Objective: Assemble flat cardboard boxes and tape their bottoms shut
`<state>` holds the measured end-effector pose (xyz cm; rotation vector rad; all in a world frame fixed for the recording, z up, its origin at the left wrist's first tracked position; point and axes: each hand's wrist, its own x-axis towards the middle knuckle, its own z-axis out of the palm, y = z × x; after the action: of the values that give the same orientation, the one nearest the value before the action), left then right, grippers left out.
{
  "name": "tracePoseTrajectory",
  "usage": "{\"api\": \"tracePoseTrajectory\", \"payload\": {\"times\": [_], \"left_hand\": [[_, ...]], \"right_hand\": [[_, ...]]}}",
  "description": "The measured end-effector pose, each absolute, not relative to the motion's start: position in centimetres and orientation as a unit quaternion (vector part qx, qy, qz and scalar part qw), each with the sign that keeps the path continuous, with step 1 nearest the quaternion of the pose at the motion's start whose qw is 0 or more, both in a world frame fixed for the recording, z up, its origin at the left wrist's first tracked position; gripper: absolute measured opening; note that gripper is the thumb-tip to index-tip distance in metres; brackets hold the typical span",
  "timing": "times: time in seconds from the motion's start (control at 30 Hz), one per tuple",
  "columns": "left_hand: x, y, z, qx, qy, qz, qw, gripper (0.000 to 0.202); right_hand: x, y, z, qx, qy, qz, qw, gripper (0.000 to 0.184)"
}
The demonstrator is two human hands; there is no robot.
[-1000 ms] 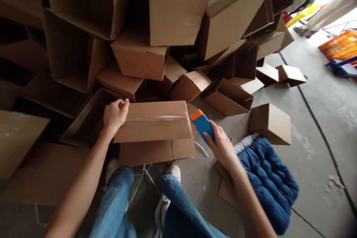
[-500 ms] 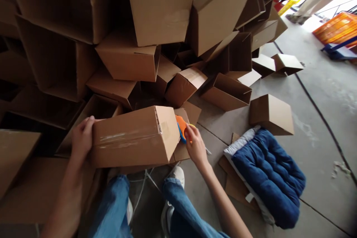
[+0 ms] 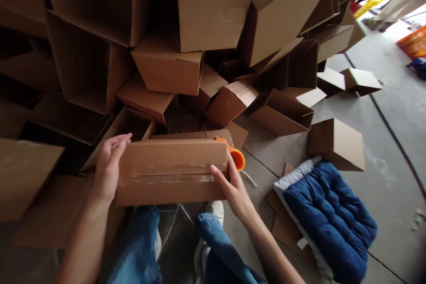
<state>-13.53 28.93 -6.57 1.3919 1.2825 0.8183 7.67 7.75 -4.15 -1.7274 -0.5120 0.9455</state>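
I hold a taped cardboard box level in front of my knees, with a clear tape seam running along its top face. My left hand lies flat against the box's left end, fingers stretched out. My right hand grips the box's right end, thumb on top. An orange tape dispenser sticks out just behind my right hand's fingers; whether the hand holds it too is hidden.
A tall heap of empty cardboard boxes fills the left and the back. A lone box sits on the concrete floor at right, beside a blue quilted cushion on flat cardboard. An orange crate stands far right.
The box has been turned from tilted to level, tape seam up. My right hand moved from the dispenser at the box's end onto the box's right edge. My left hand opened flat.
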Motion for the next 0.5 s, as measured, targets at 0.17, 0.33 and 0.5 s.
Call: {"api": "tracePoseTrajectory", "payload": {"times": [0.17, 0.33, 0.5], "left_hand": [[-14.7, 25.7, -7.9, 0.511, 0.507, 0.263, 0.643, 0.087], [-14.3, 23.9, -9.1, 0.488, 0.573, 0.206, 0.626, 0.082], [-13.3, 24.5, -8.8, 0.517, 0.59, 0.199, 0.587, 0.06]], "right_hand": [[9.1, 6.7, -6.0, -0.74, -0.197, 0.389, 0.512, 0.091], [9.4, 7.9, -8.2, -0.755, -0.211, 0.347, 0.515, 0.078], [9.6, 8.6, -8.2, -0.783, -0.219, 0.308, 0.495, 0.071]]}}
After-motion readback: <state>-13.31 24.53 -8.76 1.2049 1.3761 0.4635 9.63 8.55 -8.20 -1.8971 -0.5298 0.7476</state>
